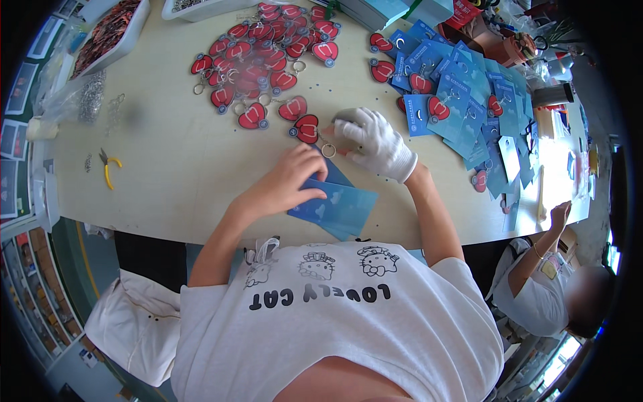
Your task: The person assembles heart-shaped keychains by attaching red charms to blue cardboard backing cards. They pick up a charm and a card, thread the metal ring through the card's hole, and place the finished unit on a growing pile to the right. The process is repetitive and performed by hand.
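Note:
My bare left hand curls its fingers and thumb over a few blue cards in front of me, holding them fanned near the table's edge. My right hand, in a white glove with bare fingertips showing, is closed just above the cards. A grey thing shows partly under its fingers; its kind is hidden. Close to these fingertips lies a red keychain, with its metal split ring between my two hands. I cannot tell whether the right fingers grip the keychain.
A heap of red keychains lies beyond my hands. To the right spread blue cards, several with keychains on them. Yellow-handled pliers rest at the left, below a bag of metal parts and a white tray. A co-worker sits at the right.

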### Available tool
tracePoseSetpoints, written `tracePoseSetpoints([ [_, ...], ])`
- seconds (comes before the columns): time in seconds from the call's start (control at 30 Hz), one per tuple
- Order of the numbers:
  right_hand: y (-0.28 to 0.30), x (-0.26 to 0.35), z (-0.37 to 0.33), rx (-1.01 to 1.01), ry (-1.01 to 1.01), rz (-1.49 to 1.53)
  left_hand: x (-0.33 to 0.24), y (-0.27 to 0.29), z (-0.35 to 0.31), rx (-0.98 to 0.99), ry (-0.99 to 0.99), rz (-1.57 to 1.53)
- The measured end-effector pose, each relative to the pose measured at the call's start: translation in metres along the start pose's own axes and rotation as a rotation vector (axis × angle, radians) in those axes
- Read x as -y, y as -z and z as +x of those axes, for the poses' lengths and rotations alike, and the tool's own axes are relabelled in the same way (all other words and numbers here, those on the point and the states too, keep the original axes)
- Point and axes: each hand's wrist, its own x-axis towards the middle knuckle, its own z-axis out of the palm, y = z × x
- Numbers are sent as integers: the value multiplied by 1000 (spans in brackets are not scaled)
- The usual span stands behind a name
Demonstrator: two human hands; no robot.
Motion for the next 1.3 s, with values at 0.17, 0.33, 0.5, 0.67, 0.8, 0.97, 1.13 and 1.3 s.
tracePoseSetpoints([
  [0.17, -6, -3, 0, 52, 80, 95, -2, 37, -7, -10, 222, -262],
  [0.33, -5, -3, -4, -260, 49, 132, -7, 62, 5, 168, 177, -92],
  [0.5, 16, 18, -7, -241, -37, 597, -29, 65, 47, -52, 246, -138],
  [0.67, 12, 20, -11, -402, -338, 557, -47, 59, 75, -326, 184, -537],
  [0.8, 11, 18, -4, -616, -442, 755, -10, 19, 76, -618, 54, -1039],
  [0.97, 13, 21, 4, -926, -354, 453, -13, 4, 84, -847, 58, -1025],
  [1.13, 42, 24, 12, -785, -116, -3, -22, -2, 86, -864, -35, -888],
  [1.3, 51, 42, 22, -719, -344, 156, -31, -3, 86, -865, -108, -865],
])
